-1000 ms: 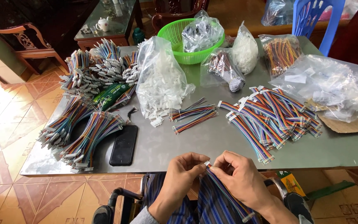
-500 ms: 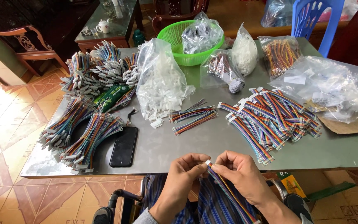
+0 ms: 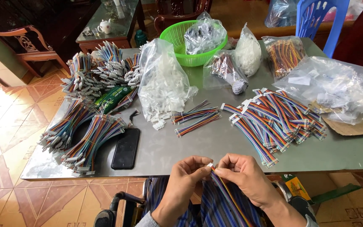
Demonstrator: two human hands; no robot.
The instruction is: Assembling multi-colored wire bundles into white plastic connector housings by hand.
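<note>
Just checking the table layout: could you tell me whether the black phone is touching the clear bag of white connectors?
Apart. The head view shows bare table between the black phone and the clear bag of white connectors.

Orange-brown patterned floor tiles [image 3: 5, 126] gleam in daylight left of the grey metal worktop [image 3: 198, 147]. Beyond its far-left corner stand a carved wooden armchair [image 3: 30, 42] and a glass-topped side table [image 3: 114, 25]; a blue plastic chair [image 3: 320, 21] stands past the far-right corner.
</note>
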